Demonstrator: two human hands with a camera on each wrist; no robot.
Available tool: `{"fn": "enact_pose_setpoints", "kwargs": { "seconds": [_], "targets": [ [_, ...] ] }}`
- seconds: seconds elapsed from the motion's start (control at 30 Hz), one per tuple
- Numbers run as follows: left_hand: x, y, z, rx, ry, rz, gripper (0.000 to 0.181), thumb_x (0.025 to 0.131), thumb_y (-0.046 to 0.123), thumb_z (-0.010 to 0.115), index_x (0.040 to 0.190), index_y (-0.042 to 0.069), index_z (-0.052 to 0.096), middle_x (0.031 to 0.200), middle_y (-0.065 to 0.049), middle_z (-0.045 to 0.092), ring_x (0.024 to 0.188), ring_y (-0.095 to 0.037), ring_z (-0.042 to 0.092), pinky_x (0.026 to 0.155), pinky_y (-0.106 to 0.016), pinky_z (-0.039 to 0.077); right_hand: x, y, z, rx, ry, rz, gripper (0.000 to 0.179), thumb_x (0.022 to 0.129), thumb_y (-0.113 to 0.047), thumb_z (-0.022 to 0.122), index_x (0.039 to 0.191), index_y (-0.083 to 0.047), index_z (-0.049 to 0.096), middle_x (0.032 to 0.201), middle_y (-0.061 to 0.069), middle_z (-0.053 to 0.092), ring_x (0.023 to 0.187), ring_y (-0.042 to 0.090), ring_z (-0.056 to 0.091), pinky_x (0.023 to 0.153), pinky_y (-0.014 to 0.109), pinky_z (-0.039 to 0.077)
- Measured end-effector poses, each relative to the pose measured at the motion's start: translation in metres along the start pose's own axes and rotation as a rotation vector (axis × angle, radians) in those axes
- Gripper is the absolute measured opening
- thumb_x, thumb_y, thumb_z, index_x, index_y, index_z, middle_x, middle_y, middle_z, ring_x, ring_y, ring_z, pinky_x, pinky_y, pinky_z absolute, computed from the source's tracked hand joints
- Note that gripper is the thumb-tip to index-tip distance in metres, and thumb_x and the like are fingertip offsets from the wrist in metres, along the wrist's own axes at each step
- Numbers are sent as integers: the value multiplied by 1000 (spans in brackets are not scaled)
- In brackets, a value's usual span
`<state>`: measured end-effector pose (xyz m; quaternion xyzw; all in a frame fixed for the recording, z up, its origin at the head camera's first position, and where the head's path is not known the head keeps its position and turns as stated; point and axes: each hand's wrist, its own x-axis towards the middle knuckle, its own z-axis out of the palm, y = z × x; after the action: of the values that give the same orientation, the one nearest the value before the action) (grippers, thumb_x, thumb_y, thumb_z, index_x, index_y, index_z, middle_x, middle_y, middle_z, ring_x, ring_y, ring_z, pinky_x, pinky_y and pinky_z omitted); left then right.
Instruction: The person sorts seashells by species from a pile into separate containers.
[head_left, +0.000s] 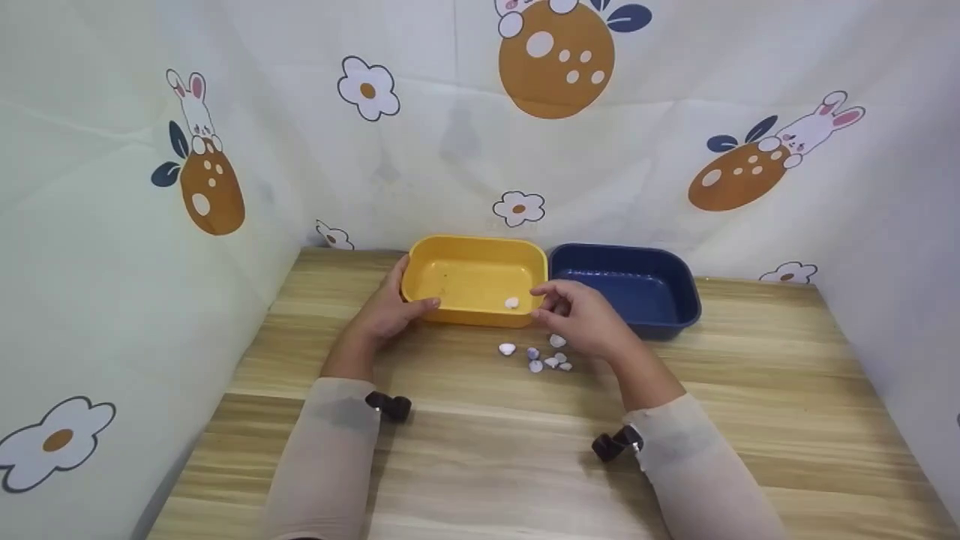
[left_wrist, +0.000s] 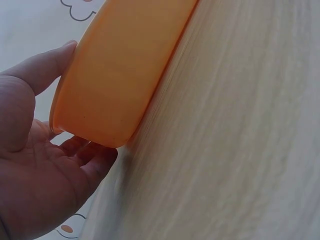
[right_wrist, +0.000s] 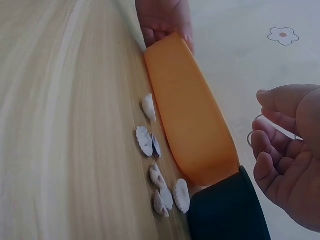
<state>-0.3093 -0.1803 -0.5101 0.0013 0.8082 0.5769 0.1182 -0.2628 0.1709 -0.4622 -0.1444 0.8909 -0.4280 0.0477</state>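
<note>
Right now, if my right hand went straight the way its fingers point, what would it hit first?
Most likely the yellow bin, at its right end, though your right hand may be high enough to clear it; depth is unclear.

Yellow tub (head_left: 480,317) smooth plastic; blue tub (head_left: 626,296) glossy plastic; shells (right_wrist: 182,196) rough, ridged; tabletop (head_left: 480,457) wood-grained, smooth.
</note>
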Motion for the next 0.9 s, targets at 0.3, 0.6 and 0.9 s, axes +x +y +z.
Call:
{"fn": "enact_pose_setpoints", "kwargs": {
  "seconds": [0.3, 0.6, 0.9],
  "targets": [
    [-3, 3, 0, 9, 5, -8, 117, 90, 33, 87, 174, 26, 6, 182, -10, 10, 167, -30, 20, 138, -46, 16, -15, 9, -9, -9, 4, 6, 34, 98, -24, 79, 131, -14, 74, 103, 4, 72, 88, 18, 63, 79, 30, 54],
    [-3, 2, 1, 12, 0, -15, 117, 90, 33, 86, 174, 27, 4, 182, -9, 9, 167, -30, 18, 139, -47, 14, -35, 24, -22, -93, -3, 5, 30, 97, -22, 79, 126, -16, 75, 103, 3, 73, 90, 18, 63, 80, 28, 54],
    [-3, 2, -1, 37, 1, -18, 117, 90, 35, 86, 174, 27, 4, 182, -10, 10, 167, -31, 19, 139, -48, 13, -46, 35, -20, -82, -38, -18, 29, 95, -16, 79, 123, -8, 76, 101, 3, 73, 90, 16, 63, 79, 24, 54]
  ]
}}
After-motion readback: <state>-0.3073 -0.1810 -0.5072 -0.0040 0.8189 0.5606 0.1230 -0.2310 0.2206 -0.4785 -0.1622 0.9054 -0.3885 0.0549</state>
